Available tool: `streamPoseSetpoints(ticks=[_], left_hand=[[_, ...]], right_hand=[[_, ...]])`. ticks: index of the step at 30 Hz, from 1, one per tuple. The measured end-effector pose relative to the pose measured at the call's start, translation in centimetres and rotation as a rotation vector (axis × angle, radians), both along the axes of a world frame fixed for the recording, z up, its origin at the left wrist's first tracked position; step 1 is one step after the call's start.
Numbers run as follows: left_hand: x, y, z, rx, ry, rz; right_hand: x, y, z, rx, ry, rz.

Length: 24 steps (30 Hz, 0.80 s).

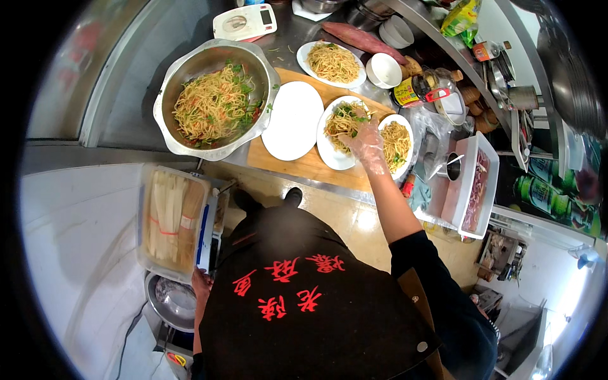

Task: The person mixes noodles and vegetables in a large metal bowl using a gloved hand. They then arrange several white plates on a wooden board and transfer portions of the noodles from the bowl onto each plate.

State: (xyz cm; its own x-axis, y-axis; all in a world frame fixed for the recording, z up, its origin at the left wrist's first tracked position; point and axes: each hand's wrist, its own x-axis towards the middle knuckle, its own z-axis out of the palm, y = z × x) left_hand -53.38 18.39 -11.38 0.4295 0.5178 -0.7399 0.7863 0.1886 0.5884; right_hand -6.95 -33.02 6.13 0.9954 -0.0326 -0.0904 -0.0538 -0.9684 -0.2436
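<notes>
My right hand (369,142), in a clear plastic glove, rests on mixed noodles (343,122) with green herbs on a white oval plate (336,160). Thumb and fingers spread over the pile; whether they grip any strands cannot be told. Just right of it, another plate (407,137) carries noodles, while a bare white plate (292,121) lies to the left. A large metal basin (166,111) holds a bigger heap of noodles with herbs and red shreds. Down at my side, my left hand (202,283) is near a plastic box (142,223) of pale strips and dried noodles, its fingers partly hidden.
Under the plates lies a wooden board (308,172). Behind it are a third noodle plate (304,59), a white bowl (384,70), a kitchen scale (244,21) and a dark sauce bottle (420,89). A white tub (468,190) stands right; a metal bowl (173,304) sits low left.
</notes>
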Motion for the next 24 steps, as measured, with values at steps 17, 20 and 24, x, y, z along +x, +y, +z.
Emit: streamPoseSetpoints(ticks=[17, 20, 24], left_hand=[[0.9, 1.1, -0.7, 0.02, -0.098, -0.071], [0.3, 0.6, 0.1, 0.226, -0.206, -0.334], [0.0, 1.1, -0.7, 0.098, -0.048, -0.163]], right_hand=[[-5.9, 1.7, -3.8, -0.002, -0.189, 0.067], [-6.2, 1.0, 0.2, 0.153, -0.151, 0.111], [-5.8, -0.4, 2.9, 0.239, -0.254, 0.076]])
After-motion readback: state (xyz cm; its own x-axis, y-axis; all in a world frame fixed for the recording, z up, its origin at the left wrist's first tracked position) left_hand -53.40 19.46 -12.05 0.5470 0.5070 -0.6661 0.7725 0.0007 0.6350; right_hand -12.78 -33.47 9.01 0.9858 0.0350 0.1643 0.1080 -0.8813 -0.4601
